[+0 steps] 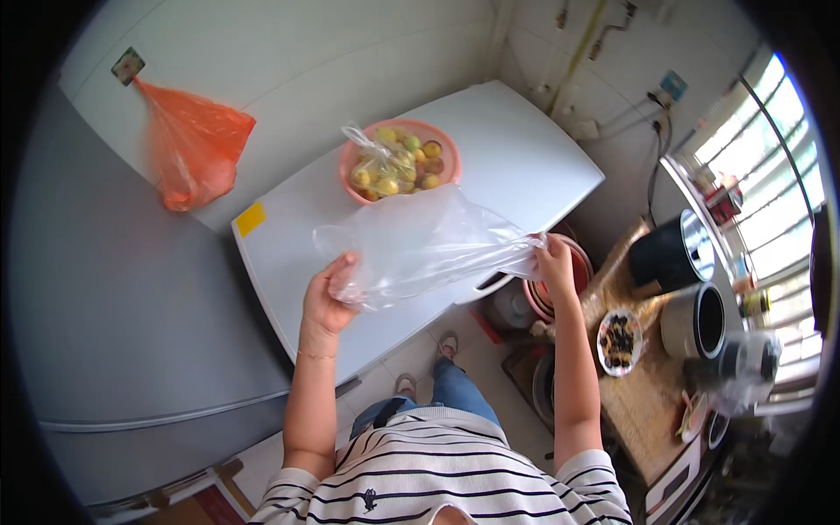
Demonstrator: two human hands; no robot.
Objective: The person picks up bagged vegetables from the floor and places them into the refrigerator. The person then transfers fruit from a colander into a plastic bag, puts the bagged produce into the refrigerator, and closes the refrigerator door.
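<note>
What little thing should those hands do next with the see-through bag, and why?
I'd guess the right hand should loosen its pinch so the clear bag can spread, with the left hand steadying the other end. The bag is bunched up at the right hand, and I see nothing inside it.

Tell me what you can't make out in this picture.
In the head view:
- Part of the pink bowl's near rim: hidden behind the clear bag.
- Whether the left hand reaches inside or under that bag: blurred by plastic.
- What the orange bag holds: obscured by its plastic.
- What the dark pieces on the plate are: too small.
</note>
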